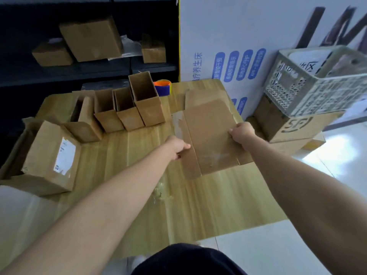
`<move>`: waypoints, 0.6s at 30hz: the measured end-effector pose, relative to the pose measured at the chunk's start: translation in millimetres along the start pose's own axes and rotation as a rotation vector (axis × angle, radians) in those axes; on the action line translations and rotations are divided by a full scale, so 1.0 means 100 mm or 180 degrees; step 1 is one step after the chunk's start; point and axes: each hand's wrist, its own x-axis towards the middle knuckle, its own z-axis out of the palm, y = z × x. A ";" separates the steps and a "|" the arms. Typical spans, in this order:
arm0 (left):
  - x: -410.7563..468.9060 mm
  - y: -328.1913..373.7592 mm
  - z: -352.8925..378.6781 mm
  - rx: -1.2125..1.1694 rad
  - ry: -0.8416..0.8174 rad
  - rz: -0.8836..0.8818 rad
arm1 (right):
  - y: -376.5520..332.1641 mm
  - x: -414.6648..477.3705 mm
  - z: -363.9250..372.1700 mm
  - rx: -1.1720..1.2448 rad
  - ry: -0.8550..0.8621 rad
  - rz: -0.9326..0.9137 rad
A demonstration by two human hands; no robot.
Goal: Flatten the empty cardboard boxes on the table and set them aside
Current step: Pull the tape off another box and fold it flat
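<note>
flattened box (pixel 210 135): folded pretty much flat, over the right side of the table (pixel 139 205), strips of old clear tape on it. Can't tell if it's fully resting on the top.
left hand (pixel 176 145): fingers curled round the box's left edge, thumb on top.
right hand (pixel 242 132): grasping the right edge, fingers wrapped under.
open boxes (pixel 127 112): a row standing upright along the far left side, tops open, touching each other.
labelled box (pixel 51 157): tilted at the left edge, white shipping sticker facing up.
tape roll (pixel 162 87): orange and blue, just behind the tallest open box.
plastic crate (pixel 317 84): off to the right, sitting on a printed carton (pixel 292 126).
</note>
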 end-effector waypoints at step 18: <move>1.31 0.12 0.75 0.0106 0.0805 -0.0271 | 0.54 1.33 0.22 -0.0454 -0.0355 0.0242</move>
